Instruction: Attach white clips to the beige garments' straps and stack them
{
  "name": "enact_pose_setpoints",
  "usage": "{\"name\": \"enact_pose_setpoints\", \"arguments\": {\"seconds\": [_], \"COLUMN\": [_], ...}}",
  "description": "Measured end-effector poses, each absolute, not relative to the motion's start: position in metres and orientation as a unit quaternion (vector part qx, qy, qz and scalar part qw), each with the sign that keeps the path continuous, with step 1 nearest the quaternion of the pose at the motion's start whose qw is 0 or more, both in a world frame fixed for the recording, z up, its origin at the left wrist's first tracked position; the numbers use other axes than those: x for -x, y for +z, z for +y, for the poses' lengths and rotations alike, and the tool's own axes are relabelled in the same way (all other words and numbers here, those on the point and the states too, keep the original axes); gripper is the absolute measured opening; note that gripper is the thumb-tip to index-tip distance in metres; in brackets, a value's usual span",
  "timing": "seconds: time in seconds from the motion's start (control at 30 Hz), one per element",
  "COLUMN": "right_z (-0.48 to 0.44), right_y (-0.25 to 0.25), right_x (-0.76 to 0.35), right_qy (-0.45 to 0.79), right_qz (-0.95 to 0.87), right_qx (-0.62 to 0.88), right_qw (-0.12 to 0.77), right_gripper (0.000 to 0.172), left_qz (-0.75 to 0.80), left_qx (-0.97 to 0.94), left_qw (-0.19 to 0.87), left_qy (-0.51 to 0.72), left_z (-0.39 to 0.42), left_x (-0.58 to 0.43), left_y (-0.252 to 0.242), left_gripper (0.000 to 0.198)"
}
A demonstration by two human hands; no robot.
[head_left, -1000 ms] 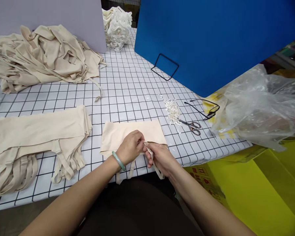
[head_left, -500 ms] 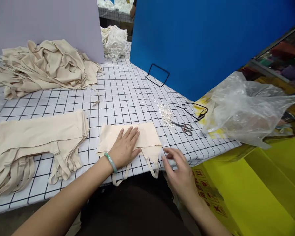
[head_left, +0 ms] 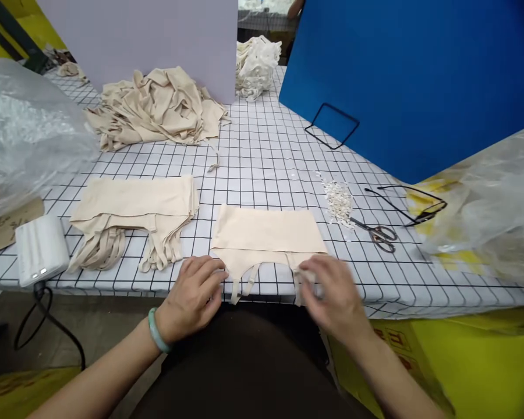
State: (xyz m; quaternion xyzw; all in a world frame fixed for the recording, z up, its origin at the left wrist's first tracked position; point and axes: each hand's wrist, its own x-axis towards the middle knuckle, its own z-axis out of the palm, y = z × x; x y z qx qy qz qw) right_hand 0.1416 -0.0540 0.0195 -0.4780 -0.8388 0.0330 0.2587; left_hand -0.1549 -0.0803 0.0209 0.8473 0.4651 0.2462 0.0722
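A folded beige strappy top, like a camisole (head_left: 266, 230), lies flat in front of me, its straps toward the table's near edge. At its lower left corner is my left hand (head_left: 194, 294), a green bangle on the wrist, with curled fingers closed on the cloth edge. Over the lower right corner and strap is my right hand (head_left: 334, 294). Motion blurs its fingers, so its grip is unclear. To the left lies a neat stack of matching folded camisoles (head_left: 135, 198), straps hanging forward.
Scissors (head_left: 379, 234) lie beside small white pieces (head_left: 338, 201) and black glasses (head_left: 419, 212). Blue (head_left: 388, 75) and lilac (head_left: 157, 35) panels stand behind. A loose beige garment heap (head_left: 161, 107), clear plastic bags (head_left: 498, 215) and a white corded device (head_left: 42, 250) surround the checked tablecloth (head_left: 262, 169).
My left hand has moved off the middle of the camisole to its lower left corner. My right hand has come onto its right side. The view has swung left.
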Motion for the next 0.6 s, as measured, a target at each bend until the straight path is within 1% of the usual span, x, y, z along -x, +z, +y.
{"name": "enact_pose_setpoints", "arguments": {"seconds": [0.1, 0.13, 0.2, 0.3, 0.43, 0.5, 0.6], "right_z": [-0.076, -0.080, -0.086, -0.089, -0.082, -0.076, -0.075], "right_y": [0.011, 0.006, -0.003, -0.009, -0.007, -0.006, 0.000], "right_x": [-0.110, -0.103, -0.096, -0.100, -0.100, -0.094, -0.086], "right_qy": [0.055, 0.046, 0.029, 0.022, -0.019, -0.033, 0.021], "right_qz": [-0.905, -0.915, -0.921, -0.920, -0.922, -0.925, -0.931], "right_qx": [0.359, 0.341, 0.315, 0.283, 0.293, 0.282, 0.237], "right_qw": [0.220, 0.212, 0.227, 0.269, 0.253, 0.252, 0.276], "right_gripper": [0.037, 0.038, 0.033, 0.026, 0.032, 0.032, 0.026], "left_qz": [0.437, 0.430, 0.417, 0.414, 0.427, 0.435, 0.443], "left_qx": [-0.859, -0.861, -0.867, -0.870, -0.866, -0.864, -0.863], "left_qw": [0.097, 0.108, 0.130, 0.152, 0.145, 0.134, 0.127], "left_qy": [0.249, 0.248, 0.240, 0.222, 0.216, 0.215, 0.207], "left_z": [-0.091, -0.091, -0.088, -0.086, -0.088, -0.089, -0.090], "left_x": [0.150, 0.149, 0.147, 0.147, 0.145, 0.145, 0.144], "left_y": [0.009, 0.006, 0.002, 0.000, -0.002, -0.004, -0.006], "left_gripper": [0.049, 0.054, 0.058, 0.059, 0.053, 0.049, 0.047]}}
